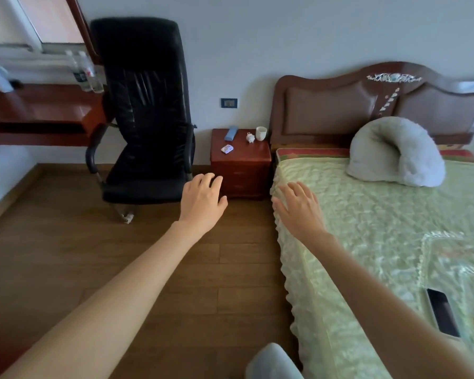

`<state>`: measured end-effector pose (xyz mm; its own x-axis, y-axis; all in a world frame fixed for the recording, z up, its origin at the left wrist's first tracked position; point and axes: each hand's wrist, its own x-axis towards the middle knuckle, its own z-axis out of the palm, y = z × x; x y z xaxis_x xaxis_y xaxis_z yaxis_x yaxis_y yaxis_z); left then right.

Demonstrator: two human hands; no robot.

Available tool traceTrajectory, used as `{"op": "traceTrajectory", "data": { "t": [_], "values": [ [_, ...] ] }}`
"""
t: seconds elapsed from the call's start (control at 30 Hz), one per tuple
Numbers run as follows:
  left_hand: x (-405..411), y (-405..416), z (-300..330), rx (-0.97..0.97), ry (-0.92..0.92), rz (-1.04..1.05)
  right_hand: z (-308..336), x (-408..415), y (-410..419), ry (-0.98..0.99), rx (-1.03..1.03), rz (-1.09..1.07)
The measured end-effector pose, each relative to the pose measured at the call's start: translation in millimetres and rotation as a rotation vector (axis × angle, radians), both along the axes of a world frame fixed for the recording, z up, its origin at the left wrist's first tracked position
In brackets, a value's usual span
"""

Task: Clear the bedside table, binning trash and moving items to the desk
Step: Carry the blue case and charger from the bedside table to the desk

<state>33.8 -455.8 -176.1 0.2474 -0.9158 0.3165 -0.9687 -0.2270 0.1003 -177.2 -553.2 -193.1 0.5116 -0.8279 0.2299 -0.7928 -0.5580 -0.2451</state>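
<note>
The reddish wooden bedside table (244,160) stands between the chair and the bed. On its top lie a blue case (231,133) at the back left, a small white-and-purple packet (227,149) at the front left, a crumpled white wad (250,137) and a white cup (261,133) at the back right. My left hand (203,201) and my right hand (298,207) are stretched out in front of me, both with fingers apart and holding nothing, well short of the table. The wooden desk (39,110) is at the far left.
A black office chair (145,113) stands between desk and bedside table. Two clear bottles (86,72) stand on the desk's back right. The bed (381,242) with a grey pillow (397,151) fills the right; a dark phone (442,313) lies on it. Wooden floor lies ahead.
</note>
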Motion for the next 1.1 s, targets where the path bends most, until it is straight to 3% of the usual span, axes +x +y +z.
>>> {"op": "traceTrajectory", "data": {
  "t": [0.67, 1.1],
  "values": [
    [64.2, -326.1, -38.9, 0.091, 0.049, 0.118, -13.2, 48.2, -346.7, 0.028, 0.071, -0.005],
    [162.3, -487.7, -88.0, 0.150, 0.117, 0.148, -70.5, 160.3, -518.5, 0.043, 0.151, 0.028]
  ]
}}
